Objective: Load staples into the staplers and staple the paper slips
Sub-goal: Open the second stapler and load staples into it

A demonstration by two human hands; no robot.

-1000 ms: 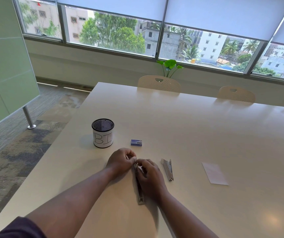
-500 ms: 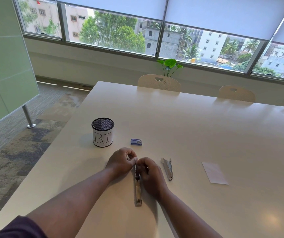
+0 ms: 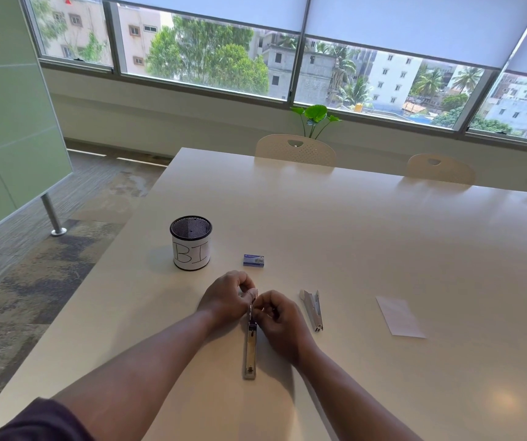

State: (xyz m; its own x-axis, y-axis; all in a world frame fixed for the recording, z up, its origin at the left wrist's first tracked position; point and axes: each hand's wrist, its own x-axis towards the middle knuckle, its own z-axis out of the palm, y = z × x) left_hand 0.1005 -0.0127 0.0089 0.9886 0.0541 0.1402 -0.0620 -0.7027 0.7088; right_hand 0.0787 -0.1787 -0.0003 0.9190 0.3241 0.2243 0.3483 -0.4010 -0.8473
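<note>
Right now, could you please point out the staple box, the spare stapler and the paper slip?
Staple box (image 3: 253,260): head view, on its top face.
Spare stapler (image 3: 313,310): head view, mid-body.
Paper slip (image 3: 399,316): head view, its centre.

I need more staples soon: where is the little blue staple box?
In the head view, the blue staple box lies on the table just beyond both hands, right of the mesh cup.

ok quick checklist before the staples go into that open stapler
1. Open stapler flat on the table: ok.
2. Both hands at its far end, left hand, right hand: ok.
3. Staple strip in the fingers: cannot tell.
4. Staple box close by: ok; open or shut: cannot tell.
5. Second stapler lying apart, untouched: ok.
6. Paper slip clear of the hands: ok.
</note>
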